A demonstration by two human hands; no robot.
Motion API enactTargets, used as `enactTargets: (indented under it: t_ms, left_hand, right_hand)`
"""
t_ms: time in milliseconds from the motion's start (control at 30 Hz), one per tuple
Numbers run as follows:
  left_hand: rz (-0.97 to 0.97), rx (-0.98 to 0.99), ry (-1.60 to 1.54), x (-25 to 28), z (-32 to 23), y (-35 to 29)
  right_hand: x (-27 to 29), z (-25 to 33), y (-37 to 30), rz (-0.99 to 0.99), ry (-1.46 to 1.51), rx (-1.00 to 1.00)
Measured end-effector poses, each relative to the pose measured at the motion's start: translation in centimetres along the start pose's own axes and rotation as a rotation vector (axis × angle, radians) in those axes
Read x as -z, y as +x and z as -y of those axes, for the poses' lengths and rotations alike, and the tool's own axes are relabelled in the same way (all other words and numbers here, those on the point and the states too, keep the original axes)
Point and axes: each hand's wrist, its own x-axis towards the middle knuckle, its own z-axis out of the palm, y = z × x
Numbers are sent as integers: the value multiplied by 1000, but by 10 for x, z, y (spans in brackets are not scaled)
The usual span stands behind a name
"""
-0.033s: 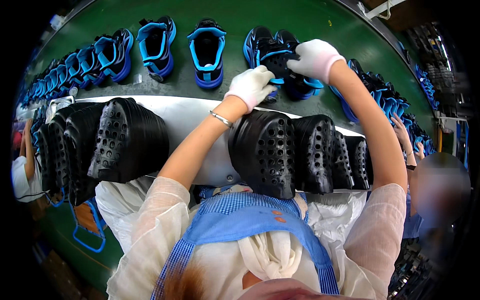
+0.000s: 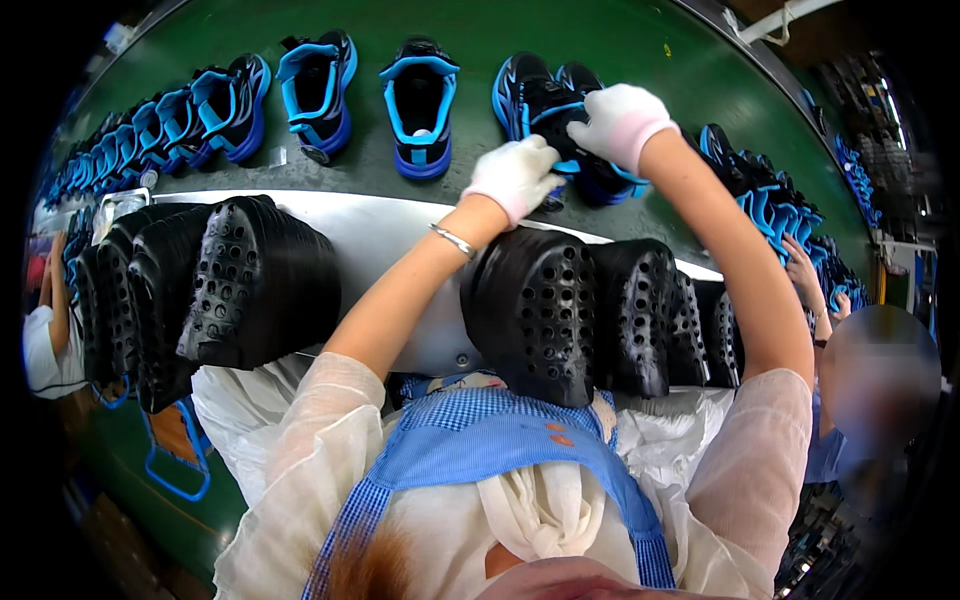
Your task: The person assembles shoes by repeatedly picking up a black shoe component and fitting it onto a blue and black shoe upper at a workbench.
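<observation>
Both my hands wear white gloves with pink cuffs and are at a pair of black-and-blue sneakers [image 2: 513, 92] on the green belt. My right hand [image 2: 622, 127] has its fingers curled at the edge of a black perforated insert [image 2: 548, 122] lying over the shoe openings. My left hand [image 2: 513, 180] is closed by the near heel, beside a bright blue heel edge [image 2: 566, 167]; what its fingertips grip is hidden. Close to me stand stacks of black perforated inserts, one big stack [image 2: 545, 310] below my hands and another [image 2: 265, 280] to the left.
A single sneaker [image 2: 422, 160] stands left of the pair, with another [image 2: 325, 140] and a long row beyond. More sneakers [image 2: 765, 200] line the belt to the right. A white ledge [image 2: 400, 225] runs along the near side. Another person's hand [image 2: 800, 265] reaches in at right.
My left hand has shifted slightly right. My right hand has moved a little left, and less of the black insert shows between them.
</observation>
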Motion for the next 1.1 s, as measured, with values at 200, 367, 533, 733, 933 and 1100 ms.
enactTargets:
  t_ms: [200, 367, 533, 733, 933, 1100]
  left_hand:
    - [433, 217, 89, 20, -11, 11]
    - [537, 144, 219, -12, 2, 31]
    - [621, 155, 228, -31, 15, 44]
    - [581, 105, 248, -28, 17, 47]
    - [560, 124, 232, -36, 18, 48]
    - [553, 148, 216, -31, 15, 43]
  right_hand:
    - [-44, 29, 17, -49, 56, 10]
    - [-44, 41, 35, 189, -129, -133]
    - [-75, 34, 81, 94, -233, -94]
    - [-67, 23, 81, 42, -108, 6]
    - [-61, 26, 88, 98, -173, -36]
    - [-67, 36, 85, 45, -75, -94]
